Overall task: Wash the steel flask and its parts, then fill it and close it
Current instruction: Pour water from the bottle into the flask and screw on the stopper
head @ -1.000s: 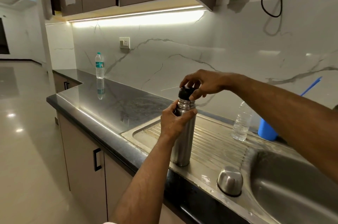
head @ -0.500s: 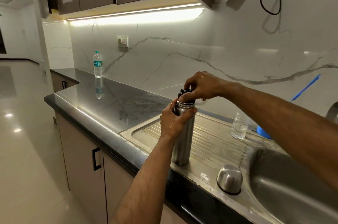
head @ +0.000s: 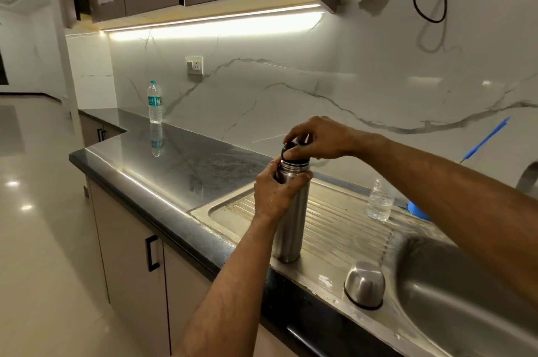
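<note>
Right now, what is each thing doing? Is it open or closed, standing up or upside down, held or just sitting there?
steel flask: upright on the drainboard, steel cup off.
black stopper: on the flask's mouth.
left hand: grips the flask's neck.
right hand: fingers curled round the stopper.
steel cup: upside down on the drainboard, untouched.
labelled bottle: upright, capped.
clear bottle: upright; cap not clear.
cabinet doors: closed.
</note>
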